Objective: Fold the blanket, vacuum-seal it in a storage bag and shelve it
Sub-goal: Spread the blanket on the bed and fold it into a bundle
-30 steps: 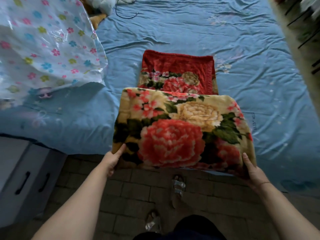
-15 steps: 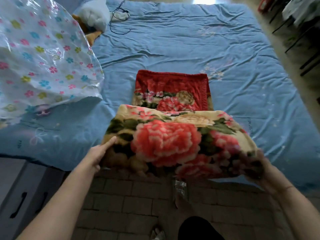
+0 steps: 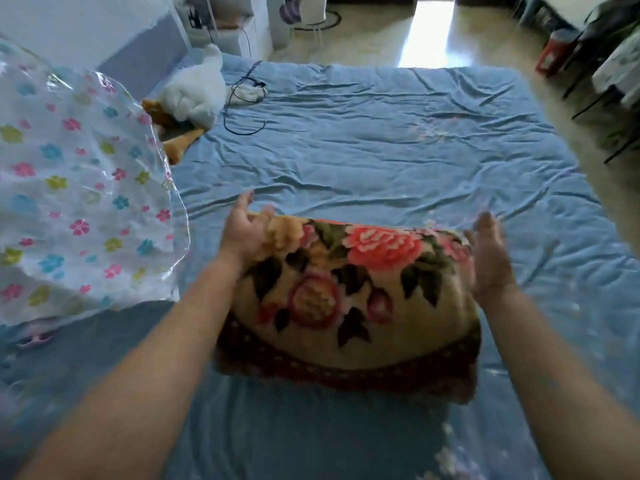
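Note:
The floral blanket (image 3: 349,299) lies folded into a thick bundle on the blue bed sheet (image 3: 363,157), its dark red border toward me. My left hand (image 3: 244,233) rests on the bundle's far left corner with fingers spread. My right hand (image 3: 488,258) is flat and open against the bundle's right side, gripping nothing. The clear storage bag (image 3: 86,202) printed with coloured flowers lies on the bed to the left, a short way from the blanket.
A white plush toy (image 3: 197,91) and a black cable (image 3: 244,109) lie at the bed's far left. Beyond the bed is a shiny floor (image 3: 433,32); a red stool (image 3: 554,53) and dark furniture stand at the far right.
The near half of the blanket was flipped forward over the red far half, making one compact bundle. Both hands went forward with it and opened. My view tilted up over the bed.

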